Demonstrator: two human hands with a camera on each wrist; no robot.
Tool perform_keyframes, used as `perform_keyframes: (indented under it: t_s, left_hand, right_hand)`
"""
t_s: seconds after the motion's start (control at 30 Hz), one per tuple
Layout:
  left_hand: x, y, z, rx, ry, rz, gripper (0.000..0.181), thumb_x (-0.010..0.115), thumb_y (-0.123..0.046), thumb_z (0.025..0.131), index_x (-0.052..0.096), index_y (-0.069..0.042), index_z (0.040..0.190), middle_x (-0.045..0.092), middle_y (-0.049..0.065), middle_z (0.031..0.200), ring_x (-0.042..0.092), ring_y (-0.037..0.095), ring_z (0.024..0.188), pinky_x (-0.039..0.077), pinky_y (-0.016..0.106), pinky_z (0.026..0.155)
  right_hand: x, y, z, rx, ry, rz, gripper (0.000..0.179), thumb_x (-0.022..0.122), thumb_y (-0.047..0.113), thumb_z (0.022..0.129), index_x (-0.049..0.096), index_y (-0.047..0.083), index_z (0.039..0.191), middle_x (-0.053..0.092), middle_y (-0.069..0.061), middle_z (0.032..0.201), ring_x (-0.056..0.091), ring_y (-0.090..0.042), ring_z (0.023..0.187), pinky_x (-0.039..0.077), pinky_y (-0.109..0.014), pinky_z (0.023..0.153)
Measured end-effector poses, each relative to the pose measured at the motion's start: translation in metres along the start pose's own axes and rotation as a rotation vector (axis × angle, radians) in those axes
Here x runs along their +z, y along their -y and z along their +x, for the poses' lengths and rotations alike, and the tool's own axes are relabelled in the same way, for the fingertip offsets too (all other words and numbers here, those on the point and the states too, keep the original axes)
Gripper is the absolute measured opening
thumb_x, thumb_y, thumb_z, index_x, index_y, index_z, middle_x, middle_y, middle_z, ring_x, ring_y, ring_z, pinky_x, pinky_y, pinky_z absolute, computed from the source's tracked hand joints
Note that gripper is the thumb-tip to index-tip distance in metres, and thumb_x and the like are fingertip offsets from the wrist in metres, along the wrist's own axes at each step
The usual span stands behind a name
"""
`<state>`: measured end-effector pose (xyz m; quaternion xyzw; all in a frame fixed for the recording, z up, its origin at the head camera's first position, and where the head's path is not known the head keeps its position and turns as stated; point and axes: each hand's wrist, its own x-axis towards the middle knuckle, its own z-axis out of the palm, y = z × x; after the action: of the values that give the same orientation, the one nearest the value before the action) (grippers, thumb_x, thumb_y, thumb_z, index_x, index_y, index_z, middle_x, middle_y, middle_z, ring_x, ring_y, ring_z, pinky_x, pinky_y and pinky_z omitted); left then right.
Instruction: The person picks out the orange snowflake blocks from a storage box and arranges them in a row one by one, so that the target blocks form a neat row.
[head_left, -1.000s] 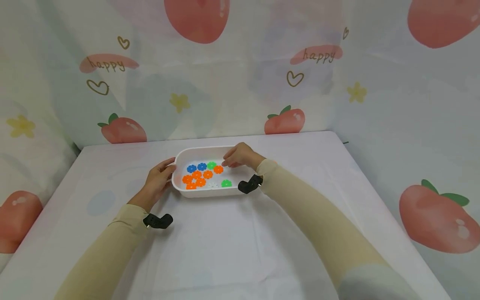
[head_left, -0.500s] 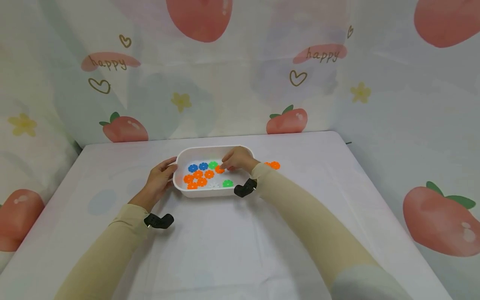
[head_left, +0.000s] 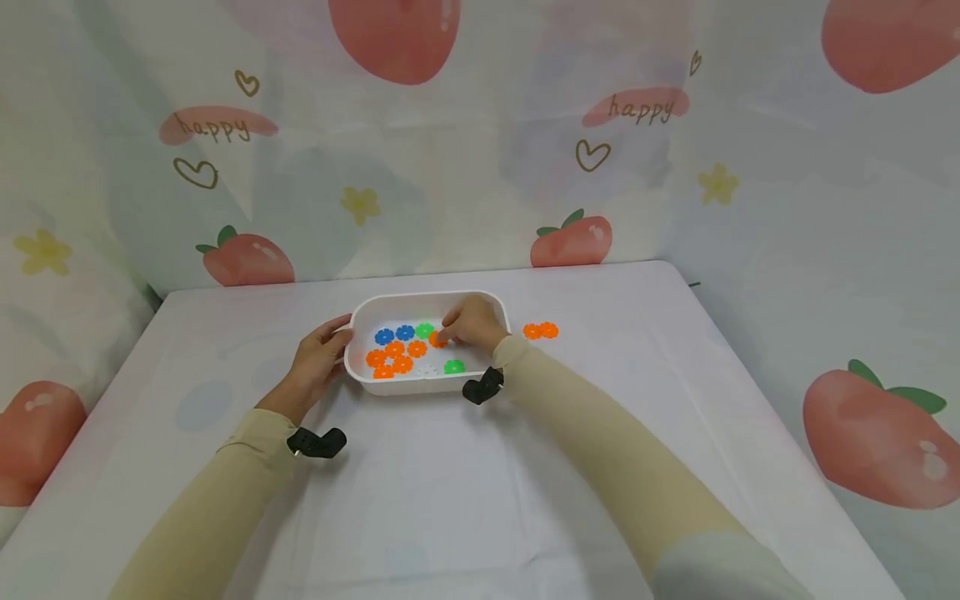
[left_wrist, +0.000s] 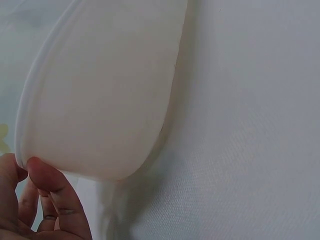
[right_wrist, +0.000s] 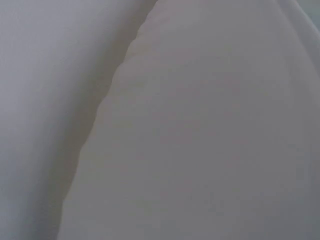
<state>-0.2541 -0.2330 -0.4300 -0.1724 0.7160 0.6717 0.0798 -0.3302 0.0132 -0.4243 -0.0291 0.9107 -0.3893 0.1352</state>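
A white plastic tray (head_left: 420, 386) holds flower-shaped interlocking discs. My left hand (head_left: 313, 360) grips its left end; in the left wrist view the thumb and fingers pinch the rim of the tray (left_wrist: 110, 90). Inside the tray, my right hand (head_left: 476, 321) has its fingertips on the right edge of an orange disc (head_left: 436, 340), pinching it and partly covering it. Beside that disc lies a green disc (head_left: 424, 330). The right wrist view shows only the outer wall of the tray (right_wrist: 200, 125), the right hand being out of sight.
Two orange discs (head_left: 541, 331) lie side by side on the white tablecloth (head_left: 450, 483), right of the tray. Further orange discs (head_left: 402, 364), two blue discs (head_left: 405, 332), a second green disc (head_left: 453, 367) and pale clear pieces (head_left: 428, 371) lie in the tray.
My right hand has moved slightly left and down onto the orange disc. Its arm has uncovered the two orange discs on the table. The left hand and tray stay put.
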Motion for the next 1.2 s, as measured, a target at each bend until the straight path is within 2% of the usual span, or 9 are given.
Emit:
perform_keyframes:
  t_s: [0.2,0.27,0.37,0.6,0.93,1.2]
  left_hand:
    - [0.0,0.001,0.001,-0.001,0.001,0.007,0.05,0.05,-0.029,0.103,0.04,-0.024,0.152,0.043,0.007,0.142,0.051,0.017,0.105,0.049,0.016,0.078]
    - [0.0,-0.001,0.001,0.002,0.002,0.008,0.05,0.05,-0.029,0.103,0.039,-0.024,0.152,0.043,0.007,0.143,0.051,0.017,0.105,0.049,0.016,0.078]
    - [0.001,-0.003,0.002,0.002,0.0,0.014,0.05,0.05,-0.029,0.103,0.039,-0.024,0.152,0.043,0.007,0.142,0.051,0.017,0.105,0.05,0.016,0.078]
    - [0.001,-0.004,0.001,-0.004,0.012,0.035,0.051,0.049,-0.03,0.104,0.037,-0.024,0.153,0.04,0.01,0.149,0.049,0.021,0.111,0.049,0.018,0.079]
    - [0.001,0.0,-0.002,-0.015,-0.006,0.045,0.051,0.05,-0.031,0.103,0.038,-0.025,0.152,0.041,0.009,0.147,0.05,0.019,0.108,0.05,0.015,0.076]
    - [0.001,-0.001,-0.002,-0.009,-0.001,0.048,0.052,0.051,-0.032,0.103,0.038,-0.024,0.152,0.041,0.01,0.148,0.05,0.018,0.107,0.049,0.016,0.075]
  right_hand:
    - [0.009,-0.005,-0.005,-0.054,-0.077,0.01,0.03,0.089,0.015,0.07,0.077,0.004,0.095,0.072,-0.006,0.092,0.059,-0.018,0.084,0.048,-0.025,0.076]
    - [0.01,-0.005,-0.006,-0.068,-0.095,0.01,0.03,0.09,0.014,0.07,0.077,0.004,0.095,0.072,-0.007,0.096,0.06,-0.021,0.091,0.049,-0.028,0.084]
    - [0.009,-0.004,-0.007,-0.078,-0.106,0.011,0.029,0.089,0.012,0.07,0.076,0.004,0.095,0.071,-0.008,0.097,0.06,-0.023,0.094,0.049,-0.031,0.088]
    - [0.01,-0.005,-0.007,-0.054,-0.122,0.026,0.025,0.089,0.011,0.07,0.075,0.005,0.091,0.07,-0.007,0.093,0.059,-0.022,0.089,0.05,-0.032,0.085]
    - [0.012,-0.007,-0.009,-0.058,-0.132,-0.009,0.023,0.089,0.013,0.07,0.077,0.006,0.089,0.072,-0.005,0.089,0.061,-0.02,0.087,0.05,-0.03,0.084]
    - [0.008,-0.006,-0.013,-0.053,-0.12,0.031,0.022,0.088,0.01,0.072,0.076,0.004,0.09,0.072,-0.006,0.087,0.059,-0.018,0.081,0.049,-0.026,0.076]
